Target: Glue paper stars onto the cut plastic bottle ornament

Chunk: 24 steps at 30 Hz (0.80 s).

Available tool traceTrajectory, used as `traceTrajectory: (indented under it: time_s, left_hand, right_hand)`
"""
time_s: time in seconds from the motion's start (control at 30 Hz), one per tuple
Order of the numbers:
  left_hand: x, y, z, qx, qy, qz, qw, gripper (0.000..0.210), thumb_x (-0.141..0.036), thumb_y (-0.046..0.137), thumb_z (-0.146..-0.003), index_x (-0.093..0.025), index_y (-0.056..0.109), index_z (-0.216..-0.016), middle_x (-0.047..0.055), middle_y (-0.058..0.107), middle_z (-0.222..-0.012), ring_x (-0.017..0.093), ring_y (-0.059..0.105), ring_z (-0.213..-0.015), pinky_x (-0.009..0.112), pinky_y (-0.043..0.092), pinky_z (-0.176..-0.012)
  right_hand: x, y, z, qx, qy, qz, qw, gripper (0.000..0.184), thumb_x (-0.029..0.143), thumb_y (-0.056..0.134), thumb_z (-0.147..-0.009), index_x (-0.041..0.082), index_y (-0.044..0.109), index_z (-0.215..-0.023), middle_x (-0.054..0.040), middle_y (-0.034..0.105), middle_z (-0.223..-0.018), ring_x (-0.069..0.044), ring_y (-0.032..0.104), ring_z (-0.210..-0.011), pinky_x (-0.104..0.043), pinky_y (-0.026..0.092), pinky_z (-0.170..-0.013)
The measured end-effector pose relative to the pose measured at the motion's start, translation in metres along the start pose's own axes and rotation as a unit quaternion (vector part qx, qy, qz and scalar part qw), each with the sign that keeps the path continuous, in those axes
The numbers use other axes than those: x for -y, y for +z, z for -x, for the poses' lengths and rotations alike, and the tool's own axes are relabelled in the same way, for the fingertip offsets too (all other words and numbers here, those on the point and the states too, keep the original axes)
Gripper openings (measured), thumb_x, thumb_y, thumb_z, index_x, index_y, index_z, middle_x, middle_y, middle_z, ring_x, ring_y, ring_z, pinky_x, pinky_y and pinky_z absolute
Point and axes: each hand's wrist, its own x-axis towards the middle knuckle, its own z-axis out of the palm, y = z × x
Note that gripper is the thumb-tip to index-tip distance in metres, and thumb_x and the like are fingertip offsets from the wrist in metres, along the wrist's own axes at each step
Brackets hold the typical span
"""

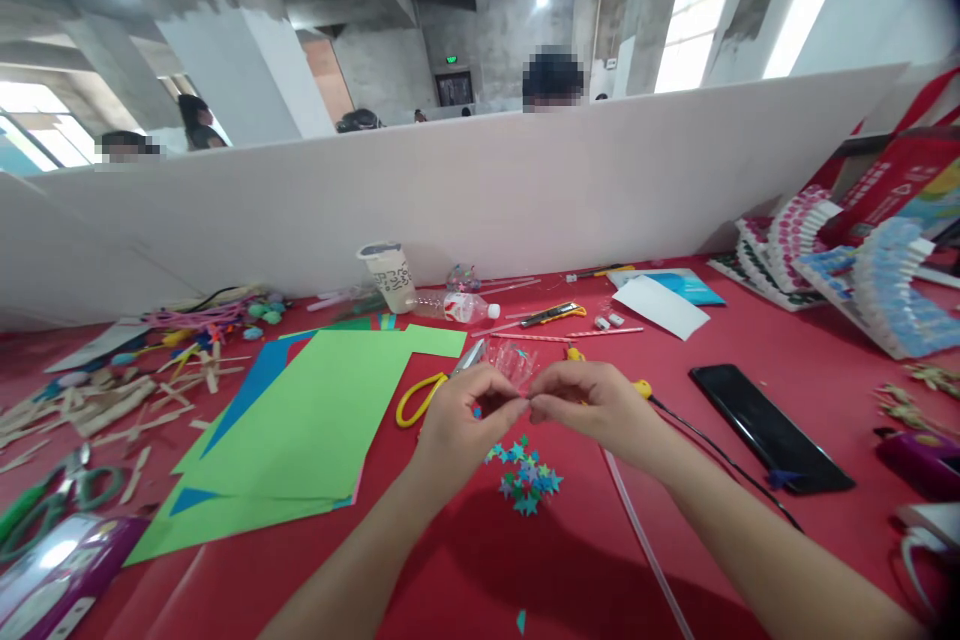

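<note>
Over the middle of the red table my left hand (469, 410) and my right hand (592, 402) meet, fingertips pinched together. Whatever is between them is too small to make out. Just below lies a small pile of blue, green and purple paper stars (529, 480). Behind my left hand are yellow-handled scissors (420, 400), partly covered by it. A clear plastic wrapper (512, 360) lies beyond the fingertips. A yellow tool with a black cord (675, 412) is partly hidden behind my right hand.
Green paper sheets (300, 420) lie to the left, near wooden sticks (150, 420) and green-handled scissors (71, 480). A paper cup (388, 280), plastic bottle (454, 307) and box cutter (553, 315) are farther back. A phone (765, 430) lies right. A white partition (480, 190) stands behind.
</note>
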Motion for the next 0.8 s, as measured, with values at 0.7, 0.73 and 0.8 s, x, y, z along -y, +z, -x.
traceTrajectory:
  time_s: [0.7, 0.73, 0.8]
  left_hand:
    - [-0.022, 0.021, 0.027, 0.013, -0.171, 0.269, 0.948, 0.012, -0.022, 0.071, -0.068, -0.015, 0.064, -0.075, -0.002, 0.061, -0.065, 0.008, 0.053, -0.059, 0.02, 0.044, -0.058]
    - [-0.022, 0.022, 0.028, 0.013, -0.172, 0.267, 0.948, 0.012, -0.021, 0.071, -0.068, -0.015, 0.063, -0.074, -0.003, 0.06, -0.064, 0.008, 0.053, -0.059, 0.02, 0.044, -0.058]
    - [-0.023, 0.022, 0.028, 0.019, -0.179, 0.267, 0.947, 0.013, -0.021, 0.072, -0.068, -0.015, 0.061, -0.072, -0.003, 0.06, -0.062, 0.008, 0.053, -0.058, 0.02, 0.044, -0.058]
  right_hand:
    - [-0.009, 0.003, 0.025, -0.015, 0.035, -0.057, 0.998, 0.019, 0.032, 0.064, -0.076, 0.018, 0.053, -0.069, 0.003, 0.055, -0.062, -0.01, 0.051, -0.059, -0.023, 0.039, -0.055]
    - [-0.009, 0.003, 0.025, -0.01, 0.036, -0.06, 0.998, 0.019, 0.031, 0.064, -0.075, 0.017, 0.053, -0.069, 0.0032, 0.054, -0.062, -0.01, 0.05, -0.058, -0.023, 0.039, -0.055]
    - [-0.011, 0.003, 0.025, -0.001, 0.039, -0.063, 0.997, 0.018, 0.03, 0.064, -0.075, 0.017, 0.053, -0.068, 0.0036, 0.052, -0.062, -0.01, 0.049, -0.058, -0.023, 0.038, -0.054]
